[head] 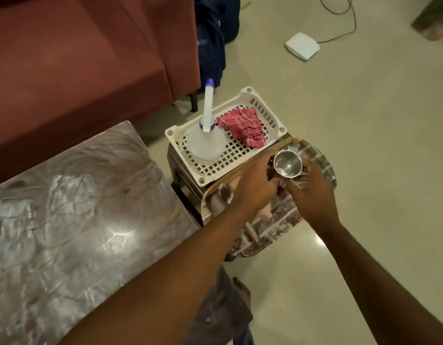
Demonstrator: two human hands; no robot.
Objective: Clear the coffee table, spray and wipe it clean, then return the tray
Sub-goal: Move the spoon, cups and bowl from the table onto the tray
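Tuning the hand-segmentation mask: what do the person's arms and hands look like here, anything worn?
The left hand and right hand show no gloves, rings, watch or bands. Both arms are bare right to the frame edge, with no sleeves in view.

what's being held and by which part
A steel cup, held low on its body, below the rim, between the left hand and right hand.

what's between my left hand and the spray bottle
Nothing visible. The left hand is at the steel cup over the tray; the spray bottle stands in the white basket beyond it. The red cloth lies right of the bottle, off that path.
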